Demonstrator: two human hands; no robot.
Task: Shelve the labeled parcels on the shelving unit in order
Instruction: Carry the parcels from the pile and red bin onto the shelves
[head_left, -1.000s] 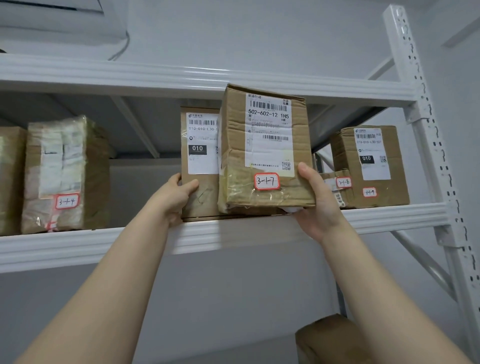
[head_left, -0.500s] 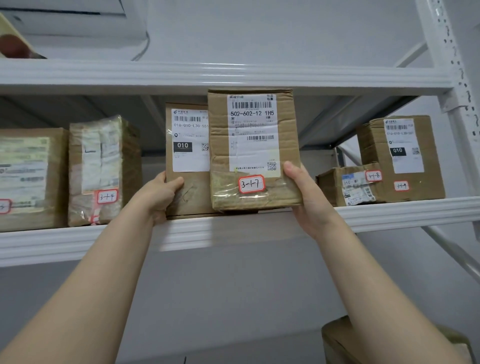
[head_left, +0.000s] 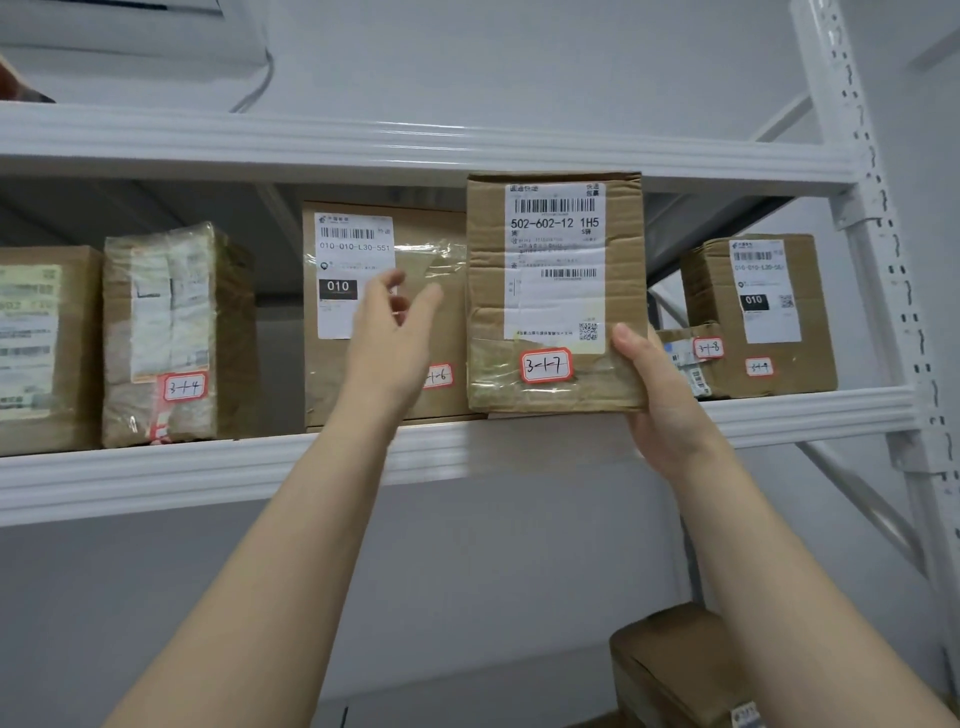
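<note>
creased brown parcel (head_left: 556, 301) tagged 3-1-7 — right hand (head_left: 665, 410) grips its corner; left hand (head_left: 389, 343) slack-fingered, perhaps brushing the neighbouring box (head_left: 332, 374).

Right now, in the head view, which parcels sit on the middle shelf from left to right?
Box cut off by the frame edge → tape-wrapped parcel 3-1-4 → box with tag ending in 6 → parcel 3-1-7 → small parcel 3-1-8 → tall box at the far right.

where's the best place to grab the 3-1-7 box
Its lower side edges, from the front: the 3-1-7 box stands upright and tall at the shelf front. The right hand grips its lower right corner; the left hand is off it.
</note>
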